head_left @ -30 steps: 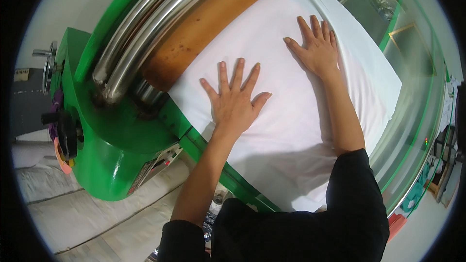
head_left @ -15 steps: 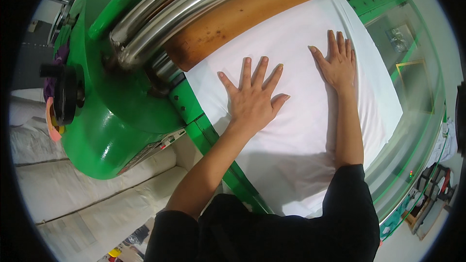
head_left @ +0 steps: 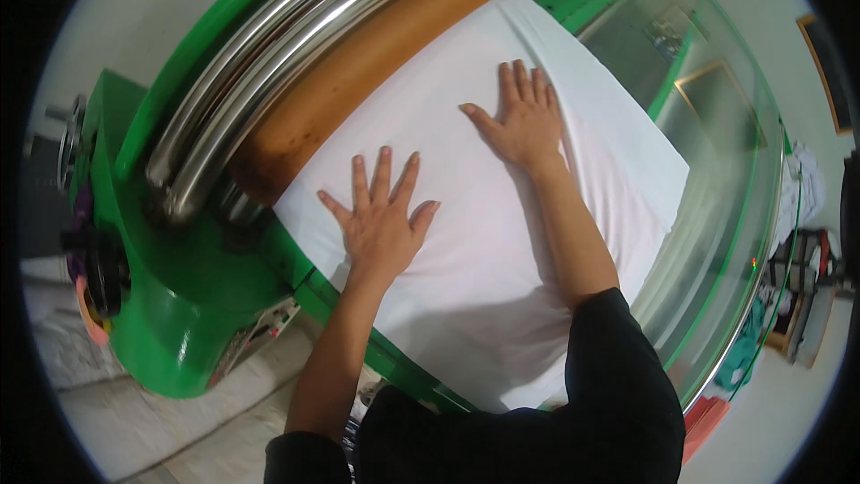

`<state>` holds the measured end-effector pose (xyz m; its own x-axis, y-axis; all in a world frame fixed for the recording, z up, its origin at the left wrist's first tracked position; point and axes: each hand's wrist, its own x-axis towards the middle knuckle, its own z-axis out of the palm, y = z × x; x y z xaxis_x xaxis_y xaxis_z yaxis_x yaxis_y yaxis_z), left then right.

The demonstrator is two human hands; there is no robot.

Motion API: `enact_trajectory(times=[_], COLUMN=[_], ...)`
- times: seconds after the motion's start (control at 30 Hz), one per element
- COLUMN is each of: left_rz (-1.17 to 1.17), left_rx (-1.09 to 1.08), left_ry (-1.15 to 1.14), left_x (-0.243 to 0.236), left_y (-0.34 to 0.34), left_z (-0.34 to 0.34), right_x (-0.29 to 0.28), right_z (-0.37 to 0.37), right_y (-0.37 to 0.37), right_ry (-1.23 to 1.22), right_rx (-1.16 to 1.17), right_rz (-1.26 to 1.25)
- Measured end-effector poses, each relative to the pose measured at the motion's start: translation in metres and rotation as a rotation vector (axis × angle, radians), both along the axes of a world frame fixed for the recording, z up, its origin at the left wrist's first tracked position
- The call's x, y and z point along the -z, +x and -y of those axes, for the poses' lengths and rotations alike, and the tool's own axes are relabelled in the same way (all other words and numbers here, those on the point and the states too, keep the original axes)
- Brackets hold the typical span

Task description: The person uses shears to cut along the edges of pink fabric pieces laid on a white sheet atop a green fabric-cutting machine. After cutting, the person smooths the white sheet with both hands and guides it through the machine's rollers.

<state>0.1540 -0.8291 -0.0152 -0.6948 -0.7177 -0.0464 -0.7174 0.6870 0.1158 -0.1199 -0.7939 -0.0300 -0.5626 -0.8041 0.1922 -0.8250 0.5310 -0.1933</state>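
Observation:
My left hand (head_left: 382,231) lies flat with its fingers spread on a smooth white-pink cloth (head_left: 448,188). Further right and farther away, my right hand (head_left: 527,125) also rests palm down, thumb apart, beside a fold that runs along the cloth's right part. Neither hand grips anything. To the right of that fold a white sheet or cloth layer (head_left: 618,116) shows; whether it is a separate piece, I cannot tell. The far edge of the white material meets a long orange-brown roller (head_left: 358,72) of a green machine, with my left fingertips close to it.
Shiny metal rollers (head_left: 260,90) run behind the brown one. At the left stands the green machine housing (head_left: 179,305) with a black knob (head_left: 106,273). A glass-like panel (head_left: 717,161) borders the right side. Pale wrapped rolls (head_left: 215,430) lie below left.
The whole view has turned and shifted, so the machine and both hands sit further left in the picture. Both hands stay flat on the cloth with fingers spread.

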Motion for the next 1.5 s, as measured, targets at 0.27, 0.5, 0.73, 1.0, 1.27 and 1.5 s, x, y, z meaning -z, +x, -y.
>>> enact_trajectory(times=[0.27,0.5,0.73,1.0,1.27,1.5], left_rz=[0.030,0.060,0.042,0.043,0.026,-0.024], left_rx=[0.033,0.059,0.057,0.047,0.033,0.030], left_ry=[-0.106,-0.100,-0.125,-0.104,-0.076,-0.074], left_x=[0.017,0.012,0.016,0.013,0.003,0.000], left_y=[0.002,-0.001,0.003,0.000,-0.002,0.000], left_z=[0.005,0.007,0.013,0.013,0.013,0.015], right_x=[0.009,0.005,0.009,0.005,0.005,-0.001], right_z=[0.001,-0.001,0.006,0.007,0.008,0.011], right_y=[-0.003,-0.003,-0.001,-0.001,0.001,0.002], right_ry=[-0.079,-0.020,-0.029,-0.020,-0.091,0.012], right_rx=[0.000,0.026,0.007,0.014,-0.005,0.017], right_rz=[0.011,0.034,0.054,0.042,0.024,0.030])
